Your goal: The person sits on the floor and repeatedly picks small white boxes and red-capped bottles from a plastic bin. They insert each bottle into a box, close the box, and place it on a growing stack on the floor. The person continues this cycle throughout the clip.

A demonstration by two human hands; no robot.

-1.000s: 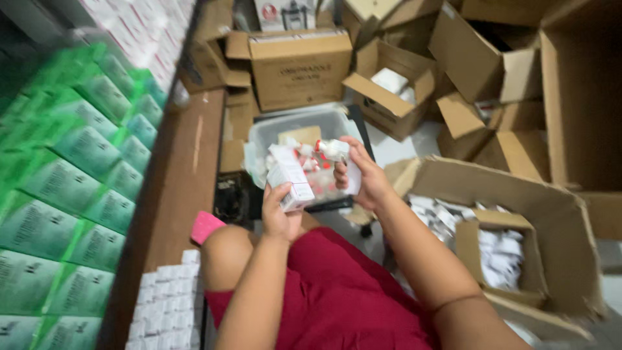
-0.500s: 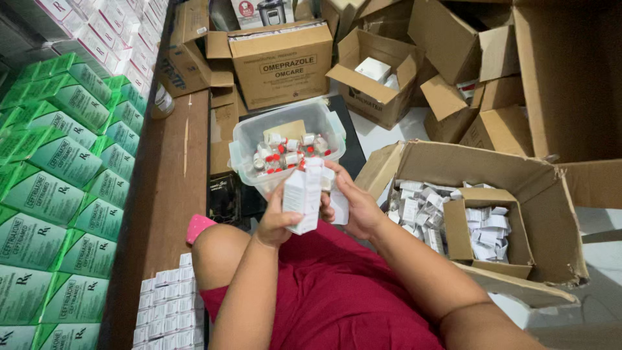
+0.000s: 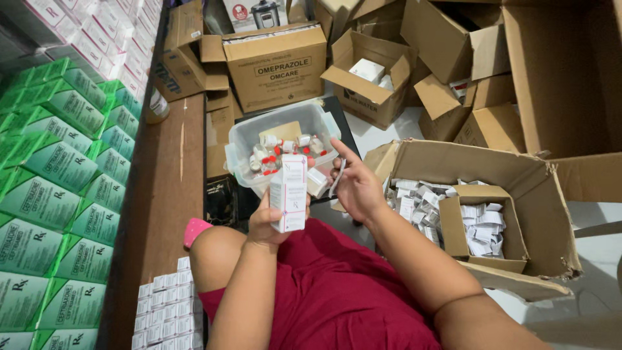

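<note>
My left hand (image 3: 267, 223) grips a small white carton with pink print (image 3: 289, 193), upright over my lap. My right hand (image 3: 356, 189) is just to its right, pinching a small white-labelled vial (image 3: 317, 182) against the carton's side, with a thin folded paper leaflet (image 3: 336, 181) between its fingers. Right behind both hands sits a clear plastic tub (image 3: 237, 141) with several red-capped vials (image 3: 280, 150) inside. I sit in red clothing with my knees under the hands.
Stacks of green cartons (image 3: 58, 194) line the left, beside a brown board (image 3: 162, 188). Rows of small white boxes (image 3: 159, 304) lie at bottom left. An open cardboard box of leaflets (image 3: 486, 223) stands to the right. More cardboard cartons (image 3: 278, 65) crowd the back.
Both hands have drawn back from over the tub toward my lap. The white carton now stands upright in my left hand, and the right hand has come alongside it.
</note>
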